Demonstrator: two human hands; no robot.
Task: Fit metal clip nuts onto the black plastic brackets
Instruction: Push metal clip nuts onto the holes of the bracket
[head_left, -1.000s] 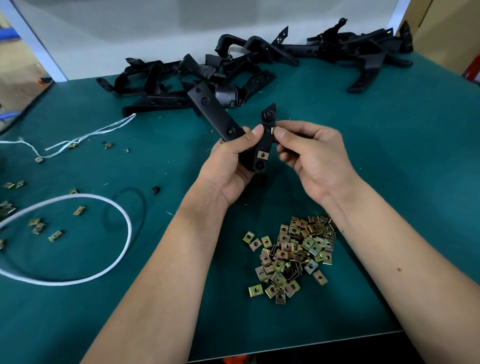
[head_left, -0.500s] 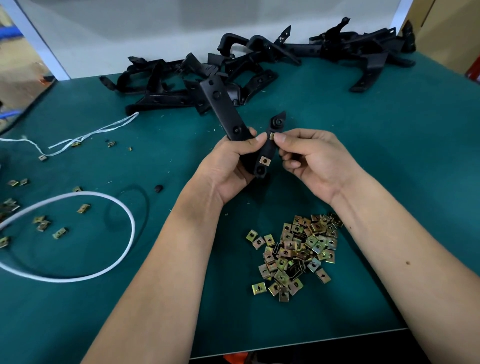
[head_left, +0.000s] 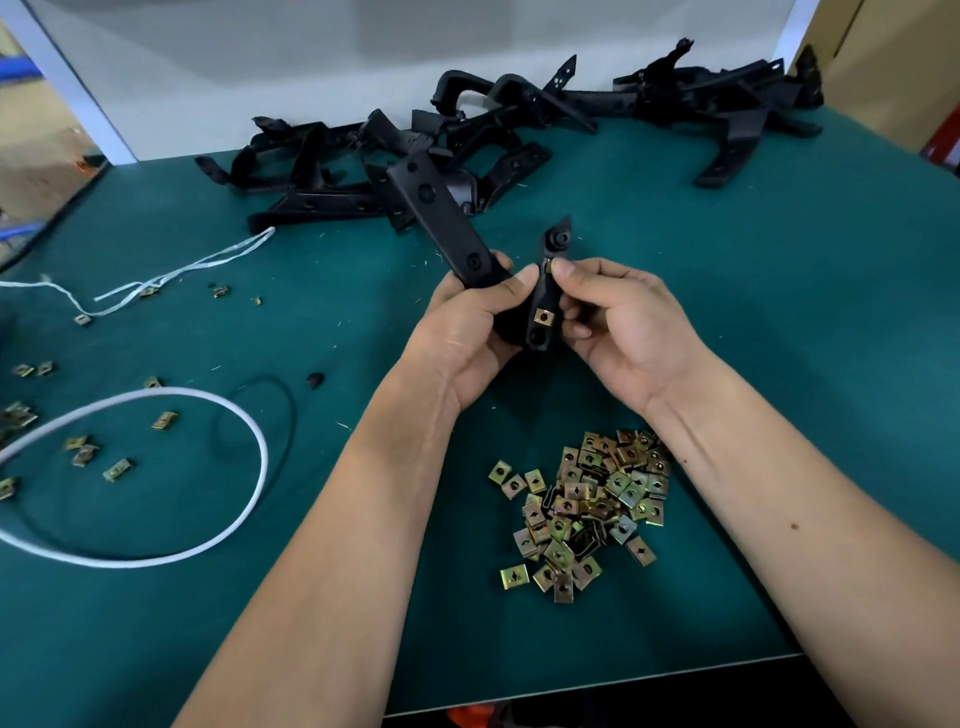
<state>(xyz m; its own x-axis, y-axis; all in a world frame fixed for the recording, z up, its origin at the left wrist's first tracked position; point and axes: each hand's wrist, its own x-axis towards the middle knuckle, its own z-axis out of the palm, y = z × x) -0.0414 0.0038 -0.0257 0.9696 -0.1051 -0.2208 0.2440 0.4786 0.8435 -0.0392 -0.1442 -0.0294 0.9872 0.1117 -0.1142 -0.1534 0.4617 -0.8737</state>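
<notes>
A black plastic bracket (head_left: 441, 223) is held above the green table (head_left: 779, 312), approx. mid-frame, w/ its long flat arm angled up-left. It is gripped by the left hand (head_left: 467, 332), fingers curled round its lower part. One clip nut (head_left: 543, 315) is already seated on the bracket's short arm. A 2nd clip nut (head_left: 546, 266) is pinched by the right hand (head_left: 623, 322) betw. thumb and forefinger, pressed at the short arm's upper edge. A pile of loose clip nuts (head_left: 582, 509) is seen near the front edge, betw. the forearms. More brackets (head_left: 519, 135) are heaped along the far edge. A white cord loop (head_left: 156, 467) w/ scattered nuts (head_left: 83, 452) is laid at left.
</notes>
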